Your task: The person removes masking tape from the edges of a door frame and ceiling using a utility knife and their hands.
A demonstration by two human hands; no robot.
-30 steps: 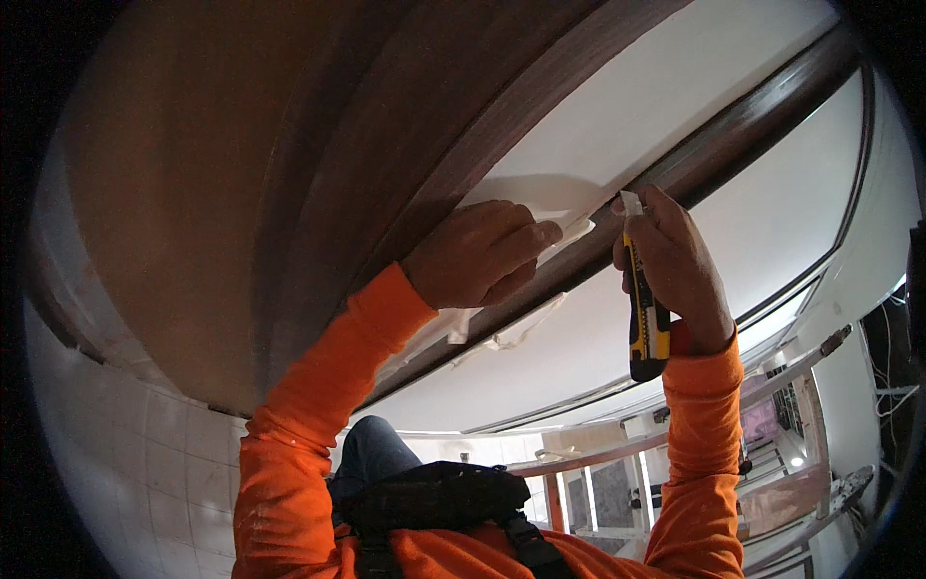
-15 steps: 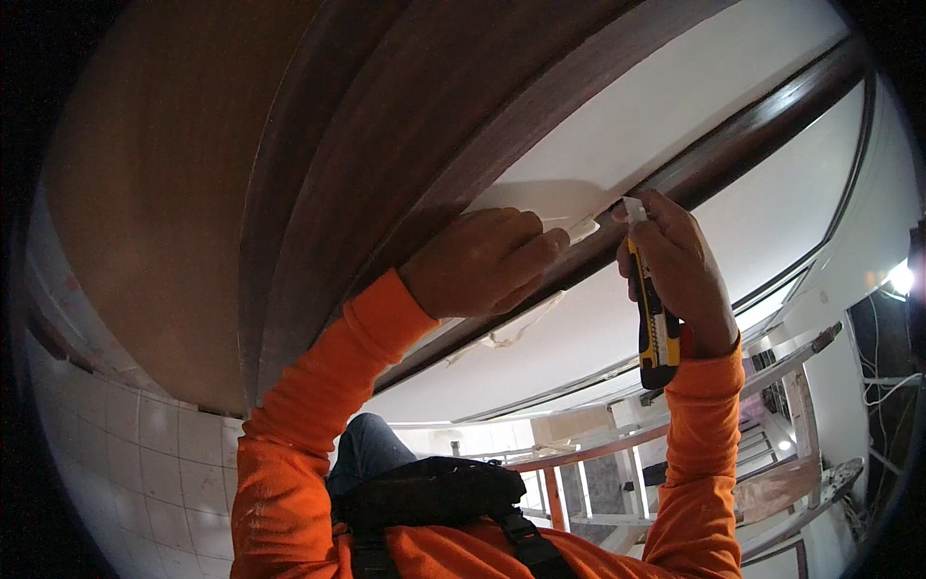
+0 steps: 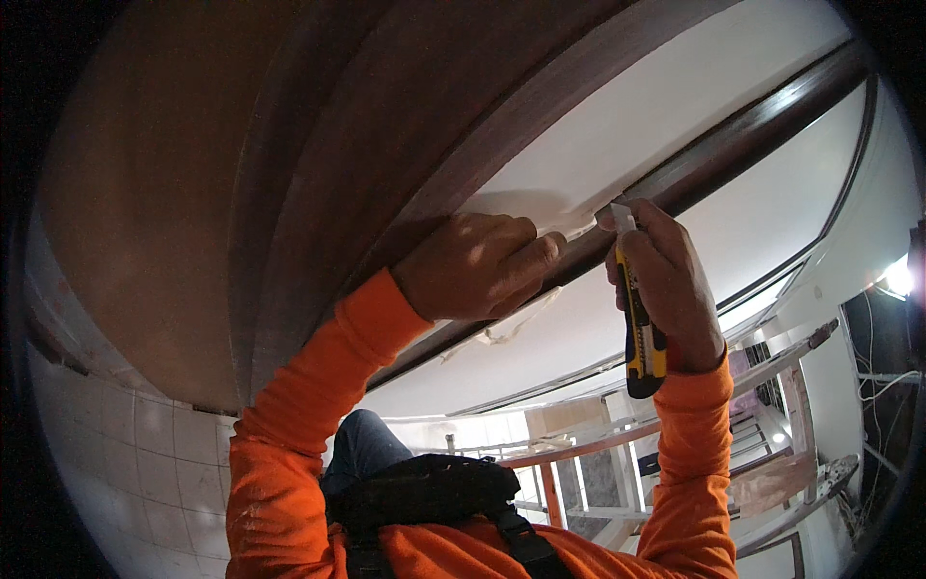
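My right hand (image 3: 661, 275) is wrapped round a yellow and black snap-off utility knife (image 3: 640, 328). The knife's pale blade end points up, close to a dark wood trim strip (image 3: 714, 179), and its handle hangs below my fingers. My left hand (image 3: 477, 265) is closed in a pinch beside the same trim. Between the two hands, a thin pale strip of tape (image 3: 582, 230) runs from my left fingertips along the trim's edge. Another loose, curled piece of cream tape (image 3: 511, 330) hangs below my left hand against the white panel (image 3: 463, 372).
A broad dark wood moulding (image 3: 376, 145) curves past my left forearm. Pale floor tiles (image 3: 164, 444) lie at the lower left. Railings (image 3: 579, 444) stand below on the right, with a bright lamp (image 3: 898, 277) and loose cables at the far right.
My right hand and the knife have shifted slightly left, towards my left hand. The left hand has barely moved and stays pinched at the trim.
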